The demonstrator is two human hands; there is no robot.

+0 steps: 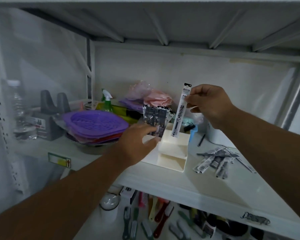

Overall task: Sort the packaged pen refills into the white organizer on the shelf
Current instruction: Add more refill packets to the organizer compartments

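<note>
Up on the white shelf (206,186), your right hand (213,106) pinches one packaged pen refill (180,110) near its top, thumb and fingers closed on the packet, which hangs nearly upright with its lower end dipping into the top rear compartment of the white organizer (171,149). Your left hand (137,144) sits at the organizer's left side, fingers curled around the lower part of a bunch of refill packs (155,120) standing upright there; whether they are inside a compartment, you cannot tell from this angle. Off to the right, a loose pile of refill packets (218,160) lies flat on the shelf, well apart from the organizer. Purple baskets (95,125) are stacked to the left, a green spray bottle (107,101) behind them.
</note>
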